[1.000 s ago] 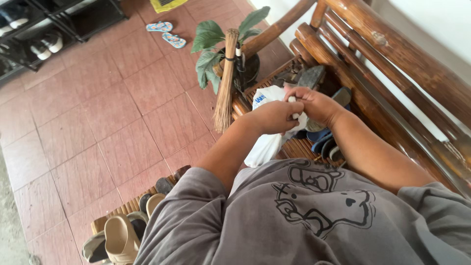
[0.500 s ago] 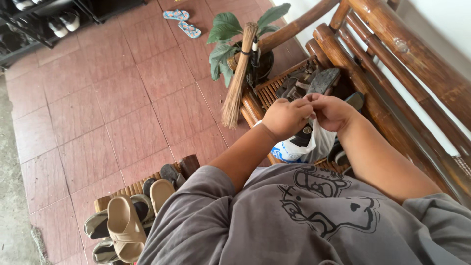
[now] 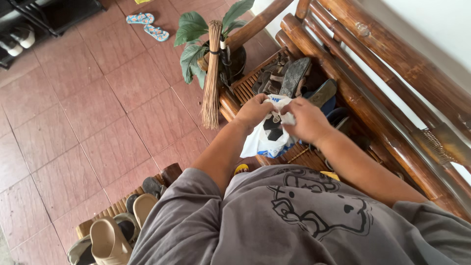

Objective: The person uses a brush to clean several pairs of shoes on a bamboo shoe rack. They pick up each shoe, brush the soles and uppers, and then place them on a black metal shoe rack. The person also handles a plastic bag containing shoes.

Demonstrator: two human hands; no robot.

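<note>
1. Head view: your left hand (image 3: 254, 111) and right hand (image 3: 306, 120) both pinch the mouth of the white plastic bag (image 3: 267, 140), fingers closed on its gathered top. The bag hangs over the front edge of the bamboo bench (image 3: 343, 64), just beside the piled sandals (image 3: 294, 78).
2. Risk, as I judge it: thin plastic could tear or slip if pulled unevenly (something dark sits inside), spilling the contents.
3. Hidden: the dark contents are unclear, your fingertips cover the bag's opening, and your torso blocks the bench's near part.
</note>
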